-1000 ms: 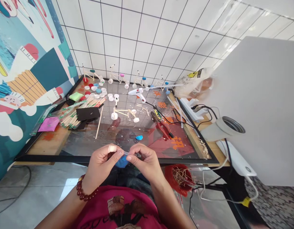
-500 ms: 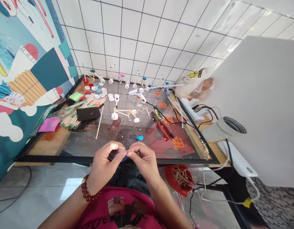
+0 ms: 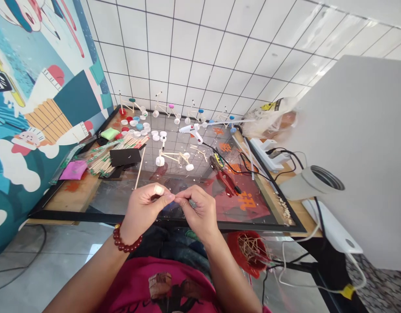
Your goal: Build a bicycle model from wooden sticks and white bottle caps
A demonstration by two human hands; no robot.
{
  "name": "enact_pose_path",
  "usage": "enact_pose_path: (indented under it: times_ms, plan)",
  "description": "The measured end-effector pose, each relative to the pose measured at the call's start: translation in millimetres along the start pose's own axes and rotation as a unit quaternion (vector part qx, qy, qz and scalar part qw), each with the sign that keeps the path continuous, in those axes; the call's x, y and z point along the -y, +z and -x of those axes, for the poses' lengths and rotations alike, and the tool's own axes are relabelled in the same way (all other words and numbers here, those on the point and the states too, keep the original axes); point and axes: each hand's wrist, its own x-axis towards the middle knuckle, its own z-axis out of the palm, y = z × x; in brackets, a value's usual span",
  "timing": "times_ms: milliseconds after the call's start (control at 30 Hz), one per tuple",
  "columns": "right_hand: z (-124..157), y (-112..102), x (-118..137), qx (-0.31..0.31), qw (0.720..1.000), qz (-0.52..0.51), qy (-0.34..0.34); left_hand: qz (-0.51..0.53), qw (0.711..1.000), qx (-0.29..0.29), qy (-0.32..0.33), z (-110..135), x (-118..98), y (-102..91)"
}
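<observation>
My left hand (image 3: 147, 209), a white wrap on one finger and a beaded bracelet on the wrist, is closed in a pinch above the table's front edge. Its fingertips meet those of my right hand (image 3: 200, 212), which is pinched too. Whatever lies between them is too small or hidden to make out. Just beyond my hands stands a small bicycle-like model (image 3: 174, 157) of thin sticks with white bottle-cap wheels. To its left lies a single wooden stick (image 3: 140, 168), its near end close to my left hand.
Similar stick models (image 3: 161, 108) line the back by the tiled wall. A white glue gun (image 3: 193, 132), red-handled pliers (image 3: 227, 179), loose bottle caps (image 3: 139, 126), bundled sticks (image 3: 104, 163) and black card (image 3: 124, 157) lie around. A red bin (image 3: 234, 248) with stick scraps stands below right.
The view has shifted slightly, so the table sits a little lower and further right. Both hands stay pinched together. The blue lump beyond them is now mostly hidden by my right hand.
</observation>
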Motion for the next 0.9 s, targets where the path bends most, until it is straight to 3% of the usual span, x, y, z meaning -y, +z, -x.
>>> enact_pose_path:
  times_ms: [100, 167, 200, 233, 300, 367, 400, 500, 633, 700, 800, 900]
  plan:
    - [-9, 4, 11, 0.008, 0.999, -0.024, -0.032, 0.061, 0.996, 0.041, -0.054, 5, -11, -14.7]
    - [-17, 7, 14, -0.004, 0.998, -0.044, -0.047, 0.005, 1.000, 0.005, -0.015, 5, -17, -32.2]
    - [-21, 8, 14, -0.014, 0.998, -0.047, -0.050, -0.054, 0.998, -0.040, 0.019, 1, -19, -44.9]
    - [-25, 8, 13, -0.023, 0.997, -0.048, -0.049, -0.123, 0.982, -0.131, 0.060, -6, -18, -60.5]
    - [-31, 2, 6, -0.030, 0.998, -0.046, -0.038, -0.271, 0.914, -0.287, 0.092, -28, -10, -98.0]
    - [-34, -7, -4, -0.026, 0.999, -0.042, -0.022, -0.376, 0.872, -0.314, -0.015, -57, 4, -137.2]
    - [-33, -12, -9, -0.025, 0.999, -0.036, -0.013, -0.417, 0.863, -0.276, -0.071, -71, 11, -154.3]
    - [-29, -28, -24, -0.028, 1.000, 0.005, 0.005, -0.509, 0.827, -0.226, -0.082, -101, 28, -186.9]
    - [-21, -46, -42, -0.005, 0.996, 0.086, 0.015, -0.513, 0.831, -0.185, -0.104, -111, 35, -198.3]
    - [-20, -56, -51, 0.022, 0.992, 0.126, 0.017, -0.495, 0.846, -0.184, -0.073, -109, 32, -198.9]
    - [-20, -69, -61, 0.088, 0.981, 0.169, 0.026, -0.443, 0.867, -0.218, 0.071, -102, 22, -185.7]
    - [-20, -71, -67, 0.155, 0.967, 0.199, 0.037, -0.355, 0.880, -0.225, 0.220, -89, 8, -140.6]
